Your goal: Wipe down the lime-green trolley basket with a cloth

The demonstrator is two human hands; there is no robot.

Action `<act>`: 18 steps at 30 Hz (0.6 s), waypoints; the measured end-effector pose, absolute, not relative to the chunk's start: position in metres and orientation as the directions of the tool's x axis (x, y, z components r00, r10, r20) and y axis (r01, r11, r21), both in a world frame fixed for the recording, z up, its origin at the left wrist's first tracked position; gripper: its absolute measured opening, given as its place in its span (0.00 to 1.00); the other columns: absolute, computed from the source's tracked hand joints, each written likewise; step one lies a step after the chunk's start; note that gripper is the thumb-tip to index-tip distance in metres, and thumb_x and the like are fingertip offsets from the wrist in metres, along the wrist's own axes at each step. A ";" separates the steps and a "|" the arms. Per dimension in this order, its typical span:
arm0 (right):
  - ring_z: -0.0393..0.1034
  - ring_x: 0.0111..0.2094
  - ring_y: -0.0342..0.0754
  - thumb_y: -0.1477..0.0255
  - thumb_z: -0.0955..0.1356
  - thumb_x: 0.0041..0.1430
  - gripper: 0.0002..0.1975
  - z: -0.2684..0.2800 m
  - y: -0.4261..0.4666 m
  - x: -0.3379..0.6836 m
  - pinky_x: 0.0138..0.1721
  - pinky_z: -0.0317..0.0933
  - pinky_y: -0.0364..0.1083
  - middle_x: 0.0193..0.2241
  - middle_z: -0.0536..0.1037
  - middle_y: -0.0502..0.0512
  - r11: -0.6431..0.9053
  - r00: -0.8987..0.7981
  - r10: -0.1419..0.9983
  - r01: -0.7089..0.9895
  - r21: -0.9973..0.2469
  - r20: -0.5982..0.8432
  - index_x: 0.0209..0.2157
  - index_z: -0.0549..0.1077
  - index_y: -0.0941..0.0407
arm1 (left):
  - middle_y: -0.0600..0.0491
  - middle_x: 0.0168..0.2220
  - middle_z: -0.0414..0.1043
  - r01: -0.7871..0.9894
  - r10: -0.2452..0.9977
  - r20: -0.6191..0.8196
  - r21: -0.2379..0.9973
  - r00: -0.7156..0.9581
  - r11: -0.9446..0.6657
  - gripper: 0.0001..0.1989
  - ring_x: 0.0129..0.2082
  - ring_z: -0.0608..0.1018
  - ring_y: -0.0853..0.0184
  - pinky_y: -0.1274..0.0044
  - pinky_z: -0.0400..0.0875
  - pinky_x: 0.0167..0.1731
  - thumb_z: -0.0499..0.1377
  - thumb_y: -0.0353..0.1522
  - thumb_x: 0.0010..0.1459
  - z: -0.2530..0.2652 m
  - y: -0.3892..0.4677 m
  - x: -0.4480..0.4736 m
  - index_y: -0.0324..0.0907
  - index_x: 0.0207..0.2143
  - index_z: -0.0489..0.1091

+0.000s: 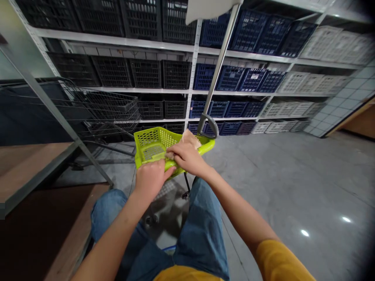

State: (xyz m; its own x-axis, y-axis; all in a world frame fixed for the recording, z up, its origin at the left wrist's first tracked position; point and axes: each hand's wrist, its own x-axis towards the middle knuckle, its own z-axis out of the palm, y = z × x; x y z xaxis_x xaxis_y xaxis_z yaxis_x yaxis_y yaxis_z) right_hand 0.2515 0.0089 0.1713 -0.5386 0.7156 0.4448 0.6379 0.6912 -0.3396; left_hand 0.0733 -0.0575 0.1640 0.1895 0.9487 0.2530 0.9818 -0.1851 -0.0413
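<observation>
Head view, clock positions read from the middle of the view.

Item: lime-green perforated plastic shopping cart (148,136), at centre, its basket toward 10 o'clock, its rounded push bar facing the wearer.

Left hand (150,176), at 8 o'clock: fingers curled round the push bar, thumb lying along it; fingertips hidden.

Right hand (186,155), near centre: fingers close together, pressing a crumpled beige cloth (191,139) round the same bar; fingertips partly hidden.

Fittings: grey D-shaped plastic loop (214,124) at 1 o'clock, at the bar's far end, with a straight silver metal pole (221,58) rising from it to a white flat panel (212,8).

Surroundings: white metal shelving (117,40) bearing black slatted plastic crates (146,73), 10 to 12; navy-blue ones, 12 to 1; whitish ones, 2. Dark wire trolley (111,105), 10. Wood-topped metal-framed rack (38,166), 8 to 9. Smooth grey floor (278,175), 3 to 5.
</observation>
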 end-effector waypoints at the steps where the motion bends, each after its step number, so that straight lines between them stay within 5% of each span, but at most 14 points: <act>1: 0.71 0.49 0.49 0.77 0.61 0.61 0.19 0.173 0.009 0.250 0.52 0.61 0.49 0.47 0.79 0.53 0.695 -0.554 0.714 0.636 -0.336 0.428 0.51 0.74 0.52 | 0.40 0.33 0.78 0.981 0.947 0.255 -0.044 0.193 -0.188 0.28 0.33 0.80 0.51 0.71 0.66 0.30 0.44 0.51 0.65 0.163 -0.058 0.072 0.39 0.39 0.73; 9: 0.71 0.45 0.53 0.65 0.59 0.68 0.15 0.185 0.033 0.280 0.45 0.62 0.49 0.47 0.78 0.55 0.439 -0.377 0.894 0.849 -0.296 0.244 0.47 0.73 0.51 | 0.42 0.31 0.78 0.983 0.947 0.262 -0.056 0.185 -0.176 0.29 0.33 0.80 0.54 0.73 0.66 0.30 0.44 0.53 0.65 0.164 -0.058 0.074 0.40 0.39 0.73; 18: 0.68 0.49 0.52 0.73 0.60 0.65 0.18 0.174 0.009 0.252 0.53 0.58 0.55 0.47 0.77 0.53 0.701 -0.586 0.696 0.679 -0.218 0.414 0.53 0.71 0.49 | 0.41 0.31 0.79 0.983 0.940 0.288 -0.036 0.181 -0.179 0.29 0.31 0.80 0.53 0.72 0.64 0.28 0.45 0.53 0.64 0.162 -0.058 0.063 0.41 0.37 0.74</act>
State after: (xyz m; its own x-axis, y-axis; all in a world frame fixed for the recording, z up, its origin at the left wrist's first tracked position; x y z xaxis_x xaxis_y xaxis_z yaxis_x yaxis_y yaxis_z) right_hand 0.2525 0.0093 0.1742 -0.5861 0.6964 0.4141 0.6791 0.7010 -0.2179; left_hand 0.0626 -0.0581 0.1616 0.1814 0.9403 0.2881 0.9832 -0.1788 -0.0357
